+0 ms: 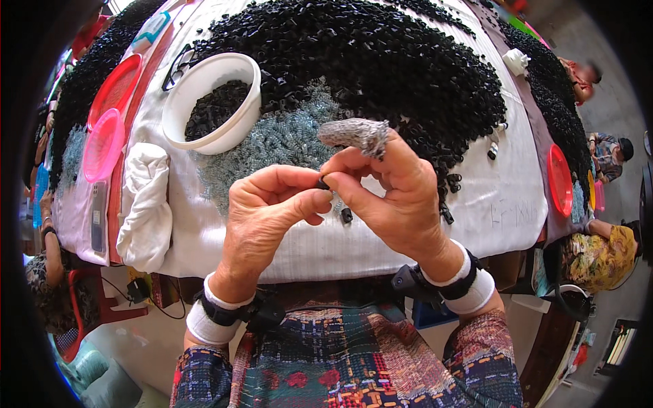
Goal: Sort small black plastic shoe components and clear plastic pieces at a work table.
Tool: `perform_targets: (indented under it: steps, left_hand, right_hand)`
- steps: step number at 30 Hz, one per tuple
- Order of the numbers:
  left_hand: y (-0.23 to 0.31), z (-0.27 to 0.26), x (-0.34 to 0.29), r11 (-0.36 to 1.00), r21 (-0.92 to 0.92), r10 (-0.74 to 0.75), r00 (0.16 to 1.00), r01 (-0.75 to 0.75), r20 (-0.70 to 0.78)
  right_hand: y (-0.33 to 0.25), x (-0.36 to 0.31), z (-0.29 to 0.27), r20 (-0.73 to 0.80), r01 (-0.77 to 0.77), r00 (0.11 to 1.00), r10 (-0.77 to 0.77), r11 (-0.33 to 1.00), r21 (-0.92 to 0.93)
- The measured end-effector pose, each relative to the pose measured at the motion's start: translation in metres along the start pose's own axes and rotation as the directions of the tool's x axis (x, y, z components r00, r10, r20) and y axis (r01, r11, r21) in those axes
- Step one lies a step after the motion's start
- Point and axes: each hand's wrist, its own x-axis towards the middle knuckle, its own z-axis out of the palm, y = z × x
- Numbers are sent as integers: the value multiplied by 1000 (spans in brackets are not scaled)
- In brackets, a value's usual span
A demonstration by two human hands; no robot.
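Both my hands meet above the near part of the white-covered table. Between thumb and fingers, my left hand [262, 207] and my right hand [394, 190] pinch one small black plastic part [323, 183]. A grey knitted finger cover [357, 134] sits on a raised finger of my right hand. Just beyond my hands lies a pile of small silvery metal springs [289, 139]. Behind it spreads a big heap of small black parts [367, 61]. A white bowl [246, 122] with more black parts inside stands beyond my left hand. Whether a spring is in the pinch is too small to tell.
Left of me lie a crumpled white cloth [143, 204], a phone [99, 217], and pink [104, 146] and red [112, 88] baskets. Dark-framed glasses [178, 68] rest beside the bowl. Other people sit at both sides; a red tray [560, 180] is at the right.
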Motion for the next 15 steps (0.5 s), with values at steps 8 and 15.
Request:
perform_targets:
  steps: [8, 15]
  left_hand:
    - [-4, 1, 2, 1000, 13, 4, 1000, -4, 5]
    - [-5, 3, 5, 997, -80, 7, 1000, -6, 9]
  right_hand:
    - [-3, 1, -1, -5, 171, 984, -180, 939, -299]
    - [-7, -1, -19, 165, 237, 965, -202, 943, -234]
